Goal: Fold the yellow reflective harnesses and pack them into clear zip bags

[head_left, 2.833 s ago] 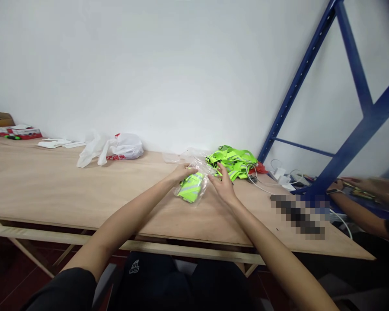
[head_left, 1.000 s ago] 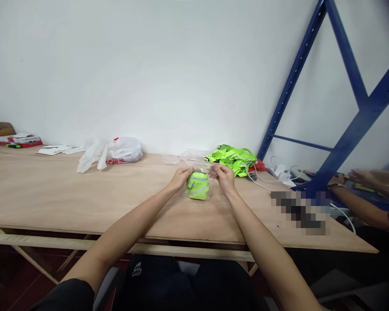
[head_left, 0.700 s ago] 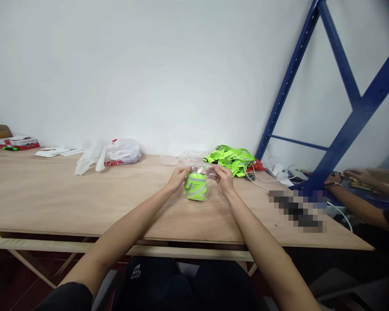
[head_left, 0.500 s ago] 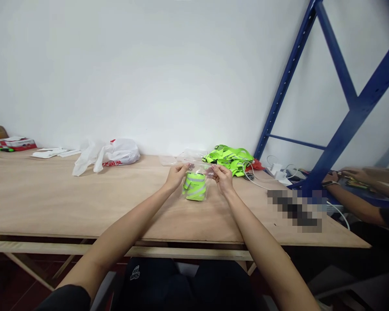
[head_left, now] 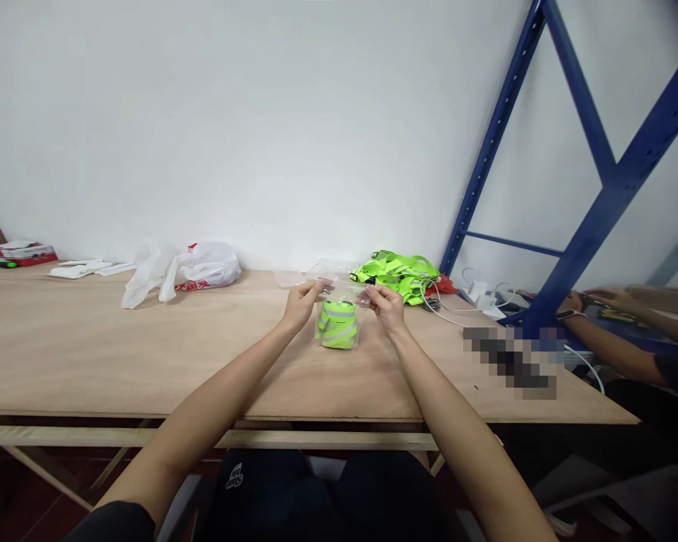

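Observation:
A clear plastic bag (head_left: 359,331) hangs upright between my two hands over the wooden table. Inside it sits a folded neon-yellow reflective strap (head_left: 337,325) with grey stripes. My left hand (head_left: 303,302) pinches the bag's top left corner. At the top right corner, the fingers of my right hand (head_left: 386,305) are closed on the same bag. The bag's upper edge is stretched between them. Just behind my right hand lies a heap of neon-yellow reflective straps (head_left: 398,272) with black buckles.
More clear bags (head_left: 331,269) lie behind my hands. White plastic bags (head_left: 209,265) and white papers (head_left: 84,268) are at the left. A blue metal frame (head_left: 587,214), white cables (head_left: 449,320) and a blurred-out dark object (head_left: 511,361) are at the right, where another person's arms (head_left: 604,339) show.
Both hands keep hold of the bag's top corners, and its upper edge looks straighter and tauter. The whole view has shifted slightly.

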Demonstrator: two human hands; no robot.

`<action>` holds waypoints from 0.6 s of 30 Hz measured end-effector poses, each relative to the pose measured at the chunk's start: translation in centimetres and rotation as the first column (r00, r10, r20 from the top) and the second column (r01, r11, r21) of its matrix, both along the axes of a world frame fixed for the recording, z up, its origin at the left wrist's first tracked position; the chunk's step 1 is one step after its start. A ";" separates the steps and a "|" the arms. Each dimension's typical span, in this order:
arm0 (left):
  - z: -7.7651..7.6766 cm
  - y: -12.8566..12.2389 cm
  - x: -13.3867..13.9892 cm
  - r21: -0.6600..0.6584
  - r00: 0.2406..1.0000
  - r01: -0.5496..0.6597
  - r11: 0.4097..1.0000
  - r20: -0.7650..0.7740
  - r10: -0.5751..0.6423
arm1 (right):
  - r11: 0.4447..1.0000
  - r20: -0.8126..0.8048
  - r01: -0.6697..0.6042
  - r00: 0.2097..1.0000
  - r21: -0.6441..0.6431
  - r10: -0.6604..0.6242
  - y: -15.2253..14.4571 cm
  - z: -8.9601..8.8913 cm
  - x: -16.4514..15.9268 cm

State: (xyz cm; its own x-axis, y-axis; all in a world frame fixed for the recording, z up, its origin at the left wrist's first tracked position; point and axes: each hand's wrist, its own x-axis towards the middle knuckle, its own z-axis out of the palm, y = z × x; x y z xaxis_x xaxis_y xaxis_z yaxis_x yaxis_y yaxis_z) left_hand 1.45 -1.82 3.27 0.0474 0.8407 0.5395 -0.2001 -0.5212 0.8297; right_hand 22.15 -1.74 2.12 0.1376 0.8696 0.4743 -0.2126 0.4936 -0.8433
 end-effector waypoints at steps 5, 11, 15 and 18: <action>0.0 -0.2 -0.3 -0.008 1.000 0.000 1.000 0.007 0.000 | 1.000 -0.003 0.003 1.000 -0.006 -0.003 0.1 0.1 -0.2; 0.1 -0.2 -0.2 -0.011 1.000 0.016 1.000 0.027 -0.015 | 1.000 0.017 0.006 1.000 -0.013 -0.006 0.1 0.1 -0.2; 0.4 -0.1 -0.2 -0.017 0.999 -0.023 1.000 0.044 0.023 | 1.000 0.022 -0.005 1.000 -0.011 0.006 0.1 0.0 -0.2; 0.6 0.1 -0.3 -0.015 0.997 -0.049 0.999 0.056 0.050 | 1.000 0.037 -0.024 0.999 -0.010 0.025 0.1 0.1 -0.1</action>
